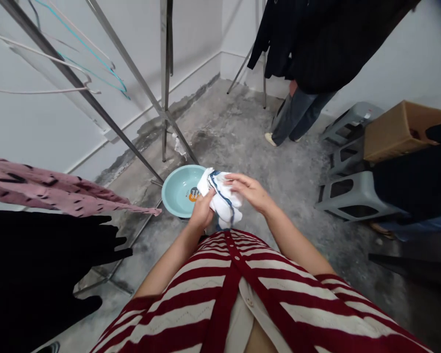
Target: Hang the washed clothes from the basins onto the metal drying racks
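Both my hands hold a bunched white cloth with a dark blue stripe (221,200) in front of my chest. My left hand (201,212) grips its lower left side with closed fingers. My right hand (250,191) pinches its upper right edge from above. Just beyond the cloth, a light teal plastic basin (176,193) with an orange label sits on the concrete floor.
A metal drying rack (147,93) with wire hangers stands at left, with pink (55,189) and black garments (40,264) draped nearby. Another person in jeans (297,115) stands at the back under dark hanging clothes. Grey plastic stools (353,196) and a cardboard box (397,130) are at right.
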`<state>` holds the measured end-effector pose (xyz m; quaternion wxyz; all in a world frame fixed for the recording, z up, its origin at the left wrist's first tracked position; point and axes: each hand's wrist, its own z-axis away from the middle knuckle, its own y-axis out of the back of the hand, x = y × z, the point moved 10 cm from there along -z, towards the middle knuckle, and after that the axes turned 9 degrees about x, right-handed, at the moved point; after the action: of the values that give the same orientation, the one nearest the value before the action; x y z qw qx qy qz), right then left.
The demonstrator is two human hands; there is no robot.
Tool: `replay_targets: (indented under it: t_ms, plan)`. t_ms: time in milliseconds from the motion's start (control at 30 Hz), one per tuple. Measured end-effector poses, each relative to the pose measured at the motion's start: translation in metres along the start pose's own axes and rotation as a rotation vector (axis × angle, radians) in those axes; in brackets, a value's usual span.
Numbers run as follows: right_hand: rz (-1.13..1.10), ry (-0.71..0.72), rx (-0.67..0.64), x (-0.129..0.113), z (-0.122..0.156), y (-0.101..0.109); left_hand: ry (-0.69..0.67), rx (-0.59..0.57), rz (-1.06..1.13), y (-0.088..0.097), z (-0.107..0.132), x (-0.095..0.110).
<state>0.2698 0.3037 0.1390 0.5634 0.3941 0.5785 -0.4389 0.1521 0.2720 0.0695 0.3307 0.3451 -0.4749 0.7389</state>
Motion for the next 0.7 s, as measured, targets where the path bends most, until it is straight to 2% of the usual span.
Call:
replay_targets:
  t_ms: [100,200,267,333,433,500,567,633,700]
  plan:
    - [-0.01,-0.069,0.18,0.015,0.012,0.034,0.005,0.046,0.101,-0.002,-0.003,0.012]
    - [0.086,0.02,0.251,0.028,0.029,0.039,-0.009,0.064,0.086,-0.009,-0.002,0.013]
    - [0.174,0.092,0.286,0.034,0.034,0.034,0.005,0.024,0.082,-0.02,0.001,0.008]
    - [0.198,0.101,0.341,0.039,0.032,0.036,0.034,-0.043,0.092,-0.031,0.004,0.001]
    - [0.149,0.062,0.454,0.038,0.021,0.055,0.054,-0.085,0.062,-0.034,0.006,-0.002]
    - [0.134,0.089,0.519,0.026,0.017,0.069,0.036,-0.076,0.005,-0.03,0.006,0.001]
    - [0.185,0.193,0.502,0.009,0.015,0.069,0.0,-0.066,-0.035,-0.027,0.005,0.006]
    - [0.304,0.309,0.355,-0.002,0.013,0.048,-0.018,-0.055,-0.041,-0.026,0.004,0.007]
    - [0.394,0.344,0.244,-0.001,0.01,0.029,-0.018,-0.04,-0.03,-0.025,0.002,0.006]
